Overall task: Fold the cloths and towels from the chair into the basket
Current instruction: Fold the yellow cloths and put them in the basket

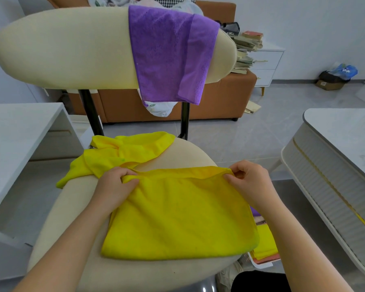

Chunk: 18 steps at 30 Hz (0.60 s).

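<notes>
A yellow cloth (181, 216) lies spread on the cream chair seat (76, 207). My left hand (114, 186) pinches its far left corner and my right hand (249, 182) pinches its far right corner, the far edge lifted slightly. A second yellow cloth (122, 154) lies crumpled at the seat's back left, partly hanging over the edge. A purple towel (169, 57) is draped over the chair's backrest (67, 47). The basket (261, 260) sits low at the right, mostly hidden by the seat and my arm, with folded yellow and other cloths inside.
A white desk (19, 131) stands at the left and a white round-edged table (335, 154) at the right. An orange sofa (219, 102) with piled things sits behind the chair. A white cloth (160, 108) hangs behind the backrest, below the purple towel.
</notes>
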Tool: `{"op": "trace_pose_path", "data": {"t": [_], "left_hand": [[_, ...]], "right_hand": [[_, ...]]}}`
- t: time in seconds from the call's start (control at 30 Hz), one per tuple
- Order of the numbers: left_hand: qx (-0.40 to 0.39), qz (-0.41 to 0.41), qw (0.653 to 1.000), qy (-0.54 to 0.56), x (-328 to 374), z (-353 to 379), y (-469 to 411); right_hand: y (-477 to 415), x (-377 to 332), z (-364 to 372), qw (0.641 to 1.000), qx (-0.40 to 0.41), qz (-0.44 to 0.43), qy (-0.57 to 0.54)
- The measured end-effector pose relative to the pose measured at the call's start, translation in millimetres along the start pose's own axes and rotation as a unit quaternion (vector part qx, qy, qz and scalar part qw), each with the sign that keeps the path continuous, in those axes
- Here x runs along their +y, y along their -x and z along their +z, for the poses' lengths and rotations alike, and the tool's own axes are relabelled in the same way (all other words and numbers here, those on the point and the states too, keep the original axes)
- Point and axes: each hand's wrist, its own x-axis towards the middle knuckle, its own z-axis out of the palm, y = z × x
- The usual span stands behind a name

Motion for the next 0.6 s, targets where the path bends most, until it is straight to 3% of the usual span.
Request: {"op": "trace_pose_path", "data": {"t": [0.13, 0.3, 0.6], "left_hand": [[0.026, 0.026, 0.997, 0.068, 5, -5, 1], [0.066, 0.046, 0.992, 0.101, 10, -30, 8], [0.012, 0.089, 0.980, 0.180, 10, -56, 17]], "right_hand": [[-2, 3, -2, 0.999, 0.003, 0.022, -0.039], [-8, 14, -17, 0.967, 0.022, 0.097, -0.235], [-10, 22, -21, 0.912, 0.003, 0.131, -0.389]]}}
